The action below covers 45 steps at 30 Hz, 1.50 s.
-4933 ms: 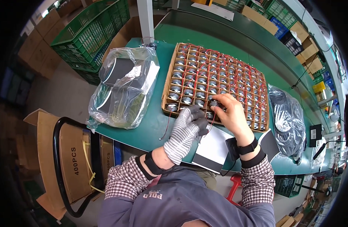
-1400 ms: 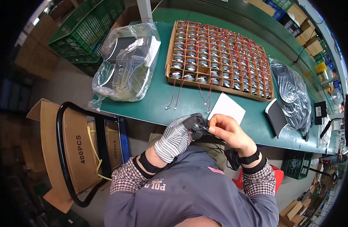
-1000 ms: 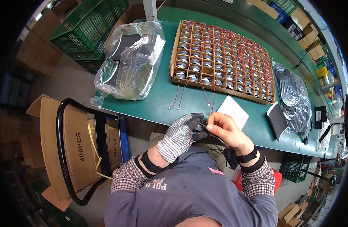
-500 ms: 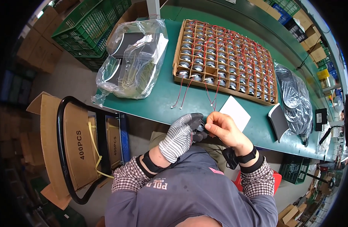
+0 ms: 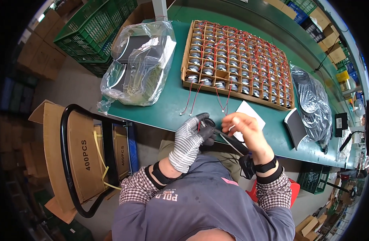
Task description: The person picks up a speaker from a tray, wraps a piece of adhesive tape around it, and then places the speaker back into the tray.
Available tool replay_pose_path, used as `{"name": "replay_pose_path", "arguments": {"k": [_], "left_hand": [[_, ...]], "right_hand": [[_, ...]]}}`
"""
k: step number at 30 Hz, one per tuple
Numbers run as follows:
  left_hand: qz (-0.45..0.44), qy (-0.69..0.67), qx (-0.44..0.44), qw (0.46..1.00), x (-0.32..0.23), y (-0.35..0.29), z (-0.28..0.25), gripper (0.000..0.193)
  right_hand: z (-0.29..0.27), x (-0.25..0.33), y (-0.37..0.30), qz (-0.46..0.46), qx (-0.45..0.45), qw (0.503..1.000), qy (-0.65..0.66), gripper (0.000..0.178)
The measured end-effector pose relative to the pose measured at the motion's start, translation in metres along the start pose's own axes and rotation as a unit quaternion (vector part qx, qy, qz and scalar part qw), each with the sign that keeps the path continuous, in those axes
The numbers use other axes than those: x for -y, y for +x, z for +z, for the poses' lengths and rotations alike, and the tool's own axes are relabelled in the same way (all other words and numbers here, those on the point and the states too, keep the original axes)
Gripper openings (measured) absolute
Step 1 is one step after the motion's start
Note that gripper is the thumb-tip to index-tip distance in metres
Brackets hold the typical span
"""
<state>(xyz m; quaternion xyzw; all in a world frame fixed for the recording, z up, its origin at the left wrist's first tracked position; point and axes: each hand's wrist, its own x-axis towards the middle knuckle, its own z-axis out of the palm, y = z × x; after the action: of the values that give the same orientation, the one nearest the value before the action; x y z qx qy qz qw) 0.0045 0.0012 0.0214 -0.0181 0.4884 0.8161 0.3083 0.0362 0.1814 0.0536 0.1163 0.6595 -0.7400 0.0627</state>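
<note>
So closest in there's a grey shirt point(image 5: 200, 193) and checked sleeves point(image 5: 274, 190), with a black band round each wrist. Left hand point(image 5: 190, 138) has a striped glove with dark fingertips, and its grip is closed round a small dark round speaker point(image 5: 208, 122), held up in front of the counter's near edge. A bit of red wire shows by the glove's fingers. Right hand point(image 5: 248, 128) is bare, fingers half curled, just to the right of the speaker; can't tell if that grip is pinching anything tiny. Between and below the hands there's a dark strip point(image 5: 234, 140) with a light edge, slanting down to the right.

Past that, on the green counter point(image 5: 152, 116), a white sheet point(image 5: 248, 108) lies partly behind the right hand. To its right is a curved black panel point(image 5: 295, 128). Behind the sheet sits a divided cardboard tray point(image 5: 240, 96) full of similar round speakers, red wires tangled on top, a few hanging over the front onto the counter. Clear plastic bags flank it: left one point(image 5: 146, 84) with dark panels inside, right one point(image 5: 313, 100) with black round parts. Green crates point(image 5: 98, 32) are stacked beyond, far left.
</note>
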Motion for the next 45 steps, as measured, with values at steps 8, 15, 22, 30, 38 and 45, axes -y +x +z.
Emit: {"name": "replay_pose_path", "arguments": {"k": [8, 15, 22, 30, 38, 45], "left_hand": [[0.278, 0.179, -0.053, 0.942, 0.005, 0.004, -0.008, 0.047], [0.358, 0.293, -0.065, 0.884, 0.006, 0.003, -0.011, 0.049], [0.297, 0.092, -0.079, 0.947, -0.001, 0.009, -0.006, 0.041], [0.048, -0.156, 0.028, 0.986, -0.008, 0.014, -0.025, 0.034], [-0.003, -0.195, 0.088, 0.977, -0.013, 0.009, -0.017, 0.038], [-0.042, -0.107, 0.128, 0.985, -0.016, 0.003, -0.011, 0.048]], "right_hand": [[-0.031, 0.004, -0.012, -0.093, -0.05, 0.97, -0.218, 0.024], [0.001, 0.013, -0.018, -0.204, -0.054, 0.861, -0.463, 0.026], [-0.003, 0.012, -0.018, -0.208, -0.066, 0.874, -0.433, 0.016], [-0.018, 0.017, -0.023, -0.116, -0.007, 0.94, -0.321, 0.011], [-0.024, 0.008, -0.005, -0.071, -0.043, 0.947, -0.31, 0.013], [-0.017, 0.013, 0.017, -0.101, -0.026, 0.938, -0.329, 0.014]]}}
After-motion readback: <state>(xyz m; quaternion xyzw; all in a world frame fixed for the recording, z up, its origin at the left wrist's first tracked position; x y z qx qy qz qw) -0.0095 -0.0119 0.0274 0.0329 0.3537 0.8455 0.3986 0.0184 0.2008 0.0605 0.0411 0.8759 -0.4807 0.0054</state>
